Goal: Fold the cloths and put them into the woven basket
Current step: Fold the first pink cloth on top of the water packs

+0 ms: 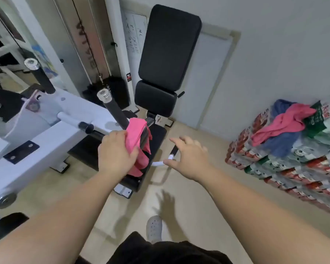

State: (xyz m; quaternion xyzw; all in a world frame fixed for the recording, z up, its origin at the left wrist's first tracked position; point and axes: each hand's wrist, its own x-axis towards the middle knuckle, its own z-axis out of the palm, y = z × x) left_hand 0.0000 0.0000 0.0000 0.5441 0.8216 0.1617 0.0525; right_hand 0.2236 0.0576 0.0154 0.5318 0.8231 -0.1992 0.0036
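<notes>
– Closest to the lens?
– Black shorts point(160, 252) and a grey shoe point(154, 228) on the floor point(198, 216), both forearms reaching out above them.
– The hands?
– Left hand point(116, 151) grips a bunched pink cloth point(139, 136), held in the air in front of the black padded seat point(168, 48). Right hand point(189, 155) holds nothing, fingers spread and relaxed, above the floor.
– More cloths?
– A second pink cloth point(282, 122) lies crumpled over a blue cloth point(280, 143) on top of the stacked drink packs point(274, 168) at the right wall.
</notes>
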